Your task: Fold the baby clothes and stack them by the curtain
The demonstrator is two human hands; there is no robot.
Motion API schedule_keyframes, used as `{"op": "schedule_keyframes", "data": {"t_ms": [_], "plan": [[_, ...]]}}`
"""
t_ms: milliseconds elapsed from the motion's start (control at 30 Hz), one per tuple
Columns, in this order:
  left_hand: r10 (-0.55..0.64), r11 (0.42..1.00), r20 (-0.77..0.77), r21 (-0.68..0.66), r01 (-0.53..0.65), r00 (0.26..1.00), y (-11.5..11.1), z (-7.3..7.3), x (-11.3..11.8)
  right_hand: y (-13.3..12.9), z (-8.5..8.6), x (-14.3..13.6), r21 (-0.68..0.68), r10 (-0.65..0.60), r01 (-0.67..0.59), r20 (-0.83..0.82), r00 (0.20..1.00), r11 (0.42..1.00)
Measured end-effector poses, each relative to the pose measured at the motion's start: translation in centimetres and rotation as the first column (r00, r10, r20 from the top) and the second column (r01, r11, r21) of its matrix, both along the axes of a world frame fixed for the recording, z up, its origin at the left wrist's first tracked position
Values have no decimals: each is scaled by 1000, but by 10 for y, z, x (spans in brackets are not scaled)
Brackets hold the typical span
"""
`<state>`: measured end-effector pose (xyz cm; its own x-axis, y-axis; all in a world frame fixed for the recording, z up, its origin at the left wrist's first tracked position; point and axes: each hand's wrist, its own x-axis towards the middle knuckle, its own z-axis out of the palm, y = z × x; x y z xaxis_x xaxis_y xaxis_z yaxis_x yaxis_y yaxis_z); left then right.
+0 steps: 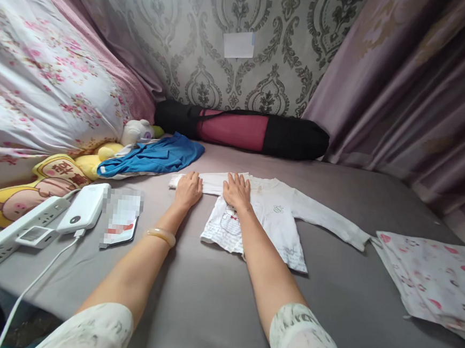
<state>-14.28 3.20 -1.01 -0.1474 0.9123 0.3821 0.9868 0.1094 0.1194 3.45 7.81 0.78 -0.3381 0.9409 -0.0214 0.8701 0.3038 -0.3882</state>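
Note:
A small white long-sleeved shirt [271, 214] lies spread on the grey bed sheet, with a cartoon print and lines of writing on its front. My left hand [190, 189] is on the sleeve at the left, close to its cuff, fingers bent and close together over the cloth. Flat on the shirt's left shoulder area rests my right hand [236, 191], palm down with its fingers apart. The other sleeve [333, 225] stretches out to the right. My right forearm covers part of the shirt's print.
Left are a blue garment [157, 154], plush toys [58, 184], a phone [122, 219], a white power bank [85, 208] with a cable and a power strip [14, 232]. A black and red long bag [236, 131] lies by the wall. Folded printed cloth [434, 275] lies right.

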Motion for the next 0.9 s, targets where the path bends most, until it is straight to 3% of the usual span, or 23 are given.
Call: {"op": "schedule_keyframes", "data": {"t_ms": [167, 267, 500, 600, 667, 733, 800, 900], "plan": [[-16, 999, -17, 42, 17, 1000, -7, 8, 4, 5, 12, 7, -123, -34, 17, -141, 989, 992], [-33, 997, -19, 64, 34, 999, -9, 9, 4, 0, 21, 26, -111, -28, 7, -190, 981, 994], [-69, 993, 46, 101, 64, 997, -15, 9, 4, -38, 38, 127, 91, -89, 109, -200, 976, 990], [-46, 995, 101, 88, 37, 994, -20, 15, 16, -61, 44, 164, 90, -72, 92, -204, 976, 992], [-133, 990, 163, 59, 125, 978, -26, 23, 33, -77, 47, 175, 50, -8, 20, -235, 972, 999], [-314, 946, 256, 2, 324, 914, -35, 34, 54, -94, 49, 177, -6, 102, -107, -278, 955, 994], [-495, 822, 382, -87, 563, 781, -50, 46, 79, -108, 51, 174, -76, 233, -267, -303, 924, 961], [-593, 601, 536, -203, 773, 601, -74, 56, 110, -122, 50, 169, -157, 390, -435, -255, 885, 886]]}}
